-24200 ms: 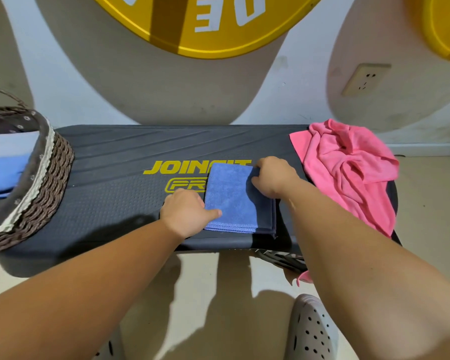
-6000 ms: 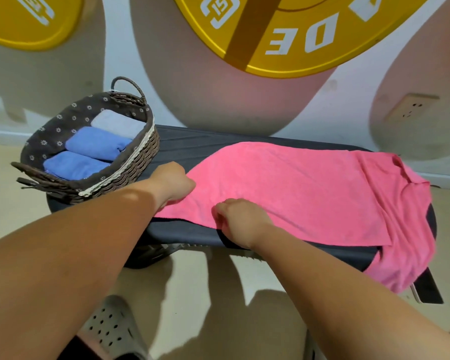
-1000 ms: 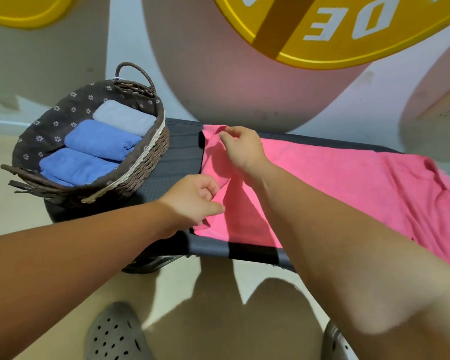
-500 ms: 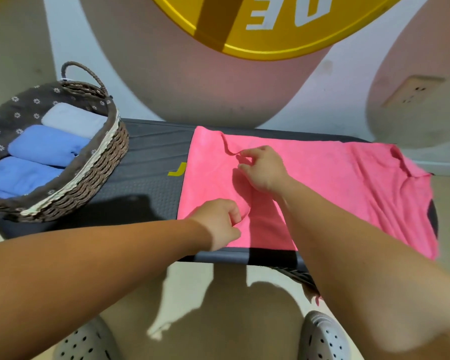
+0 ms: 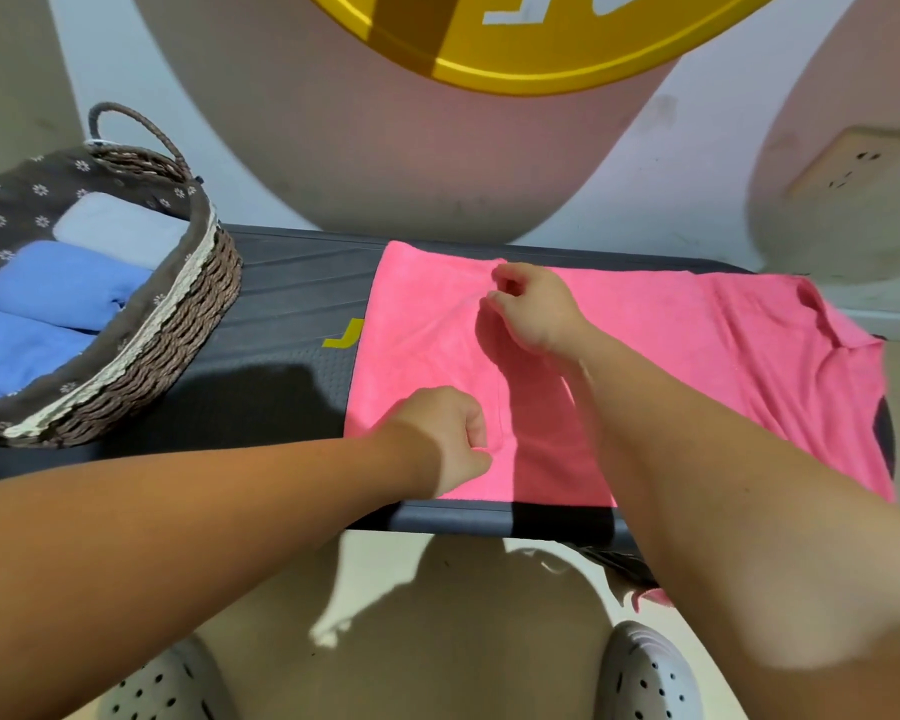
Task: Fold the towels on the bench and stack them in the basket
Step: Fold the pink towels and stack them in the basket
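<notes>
The left hand and right hand pinch the towel on the counter, mid-frame, making the first fold; next, it likely needs another fold.

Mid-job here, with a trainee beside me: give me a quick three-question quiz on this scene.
1. How many folded towels sit in the basket?
2. True or false: the pink towel lies on the bench.
3. The left hand and right hand both pinch: A the basket, B the pink towel, C the bench.
Key: 1 three; 2 true; 3 B.
</notes>
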